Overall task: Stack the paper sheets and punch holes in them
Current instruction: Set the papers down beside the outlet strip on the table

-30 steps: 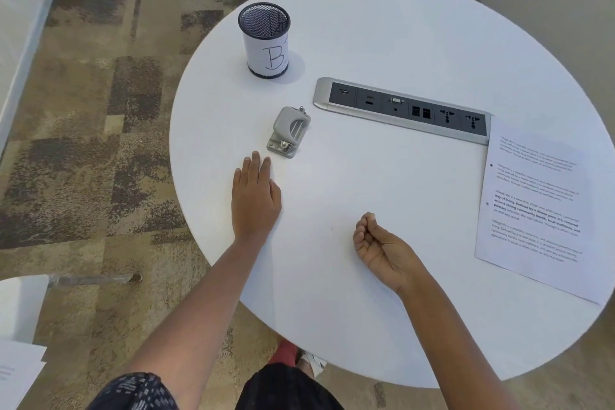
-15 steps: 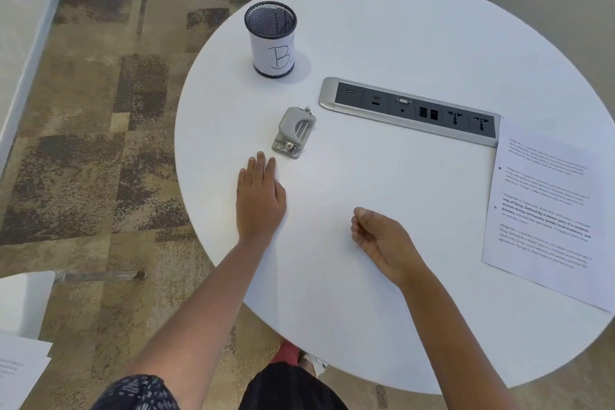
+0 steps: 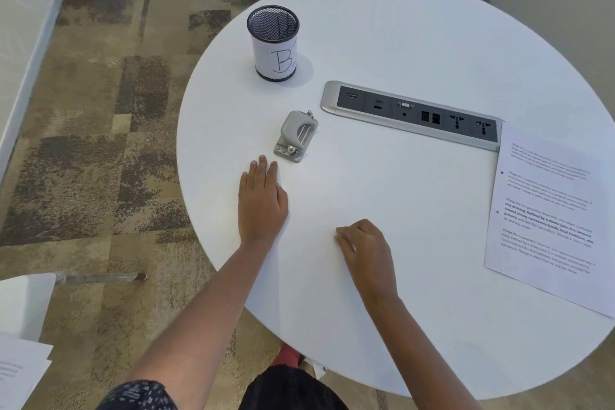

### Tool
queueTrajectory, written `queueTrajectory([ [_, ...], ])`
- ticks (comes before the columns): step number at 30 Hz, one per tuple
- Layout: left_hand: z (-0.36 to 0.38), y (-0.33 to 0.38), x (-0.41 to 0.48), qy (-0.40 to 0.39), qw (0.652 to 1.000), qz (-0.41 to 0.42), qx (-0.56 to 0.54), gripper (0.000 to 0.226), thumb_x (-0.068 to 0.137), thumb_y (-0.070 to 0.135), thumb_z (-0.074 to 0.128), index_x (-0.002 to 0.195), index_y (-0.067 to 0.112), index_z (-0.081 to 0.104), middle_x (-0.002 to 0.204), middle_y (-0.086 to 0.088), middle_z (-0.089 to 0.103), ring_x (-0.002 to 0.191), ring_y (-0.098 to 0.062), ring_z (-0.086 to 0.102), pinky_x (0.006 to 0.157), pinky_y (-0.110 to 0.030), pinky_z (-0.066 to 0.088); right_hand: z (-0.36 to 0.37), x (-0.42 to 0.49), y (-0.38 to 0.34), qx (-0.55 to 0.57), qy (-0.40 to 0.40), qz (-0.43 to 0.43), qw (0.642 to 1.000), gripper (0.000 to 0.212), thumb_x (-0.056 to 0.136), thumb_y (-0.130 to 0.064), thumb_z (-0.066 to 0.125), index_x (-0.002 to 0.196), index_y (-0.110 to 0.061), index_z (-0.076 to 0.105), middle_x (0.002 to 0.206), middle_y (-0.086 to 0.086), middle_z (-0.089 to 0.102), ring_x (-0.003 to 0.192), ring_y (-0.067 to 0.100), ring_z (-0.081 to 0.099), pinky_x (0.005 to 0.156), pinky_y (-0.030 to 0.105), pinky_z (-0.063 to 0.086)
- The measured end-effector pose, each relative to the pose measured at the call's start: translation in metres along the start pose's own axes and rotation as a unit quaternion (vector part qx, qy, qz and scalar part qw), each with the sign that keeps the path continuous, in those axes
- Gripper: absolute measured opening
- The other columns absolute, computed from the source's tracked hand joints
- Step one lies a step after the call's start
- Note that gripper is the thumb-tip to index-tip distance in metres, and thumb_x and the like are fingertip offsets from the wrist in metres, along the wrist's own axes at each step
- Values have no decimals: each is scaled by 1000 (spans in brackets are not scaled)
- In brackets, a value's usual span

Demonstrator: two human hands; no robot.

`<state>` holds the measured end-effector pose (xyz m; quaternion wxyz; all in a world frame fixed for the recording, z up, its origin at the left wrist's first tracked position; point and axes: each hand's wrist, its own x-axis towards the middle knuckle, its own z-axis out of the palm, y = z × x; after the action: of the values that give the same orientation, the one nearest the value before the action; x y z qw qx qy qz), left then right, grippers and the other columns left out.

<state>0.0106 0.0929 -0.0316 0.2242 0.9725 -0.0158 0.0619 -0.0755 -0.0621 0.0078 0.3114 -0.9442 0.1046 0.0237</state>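
Note:
Printed paper sheets (image 3: 549, 220) lie at the right edge of the round white table (image 3: 416, 43). A small grey hole punch (image 3: 295, 136) sits left of the table's centre. My left hand (image 3: 262, 202) rests flat on the table just below the punch, fingers together, fingertips a short gap from it. My right hand (image 3: 364, 248) rests knuckles up near the front centre with its fingers curled under, and nothing shows in it. Both hands are far from the sheets.
A black mesh pen cup (image 3: 273, 43) labelled "B" stands at the back left. A silver socket strip (image 3: 412, 113) lies across the middle. More paper sheets (image 3: 20, 373) lie at the lower left, off the table, beside a white surface (image 3: 23, 303).
My right hand has turned from palm-side up to knuckles up, fingers still curled. My left hand has stayed flat. The view has shifted slightly.

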Motion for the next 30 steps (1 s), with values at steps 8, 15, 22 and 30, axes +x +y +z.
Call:
queueTrajectory([
  [8, 1, -1, 0, 2, 1000, -2, -4, 42, 84, 1, 46, 126, -3, 49, 138, -25, 46, 129, -40, 41, 108, -51, 31, 1, 5, -2, -72, -26, -30, 997, 20, 93, -11, 46, 91, 0, 63, 93, 12, 58, 92, 26, 52, 69, 39, 48],
  [15, 2, -2, 0, 4, 1000, 1, -7, 42, 83, 0, 47, 124, -4, 50, 135, -26, 48, 126, -41, 44, 106, -52, 33, 2, 8, 2, -117, -2, -92, 989, 12, 74, 14, 60, 74, 2, 59, 73, 17, 58, 66, 32, 55, 50, 38, 49],
  [22, -1, -1, 0, 3, 1000, 1, -24, 41, 83, -2, 49, 124, -4, 51, 137, -26, 46, 128, -40, 42, 108, -52, 32, -37, 48, 23, 94, 89, 84, 988, 17, 88, 4, 44, 90, 5, 61, 99, 22, 63, 97, 32, 54, 74, 18, 30],
  [30, -9, -16, 30, -31, 999, 37, 4, 43, 87, 3, 46, 130, -2, 45, 142, -25, 39, 133, -38, 36, 111, -50, 27, -82, 115, 8, 145, 108, 81, 980, 18, 90, -3, 41, 86, -6, 59, 93, 7, 60, 83, 19, 52, 69, 21, 36],
])
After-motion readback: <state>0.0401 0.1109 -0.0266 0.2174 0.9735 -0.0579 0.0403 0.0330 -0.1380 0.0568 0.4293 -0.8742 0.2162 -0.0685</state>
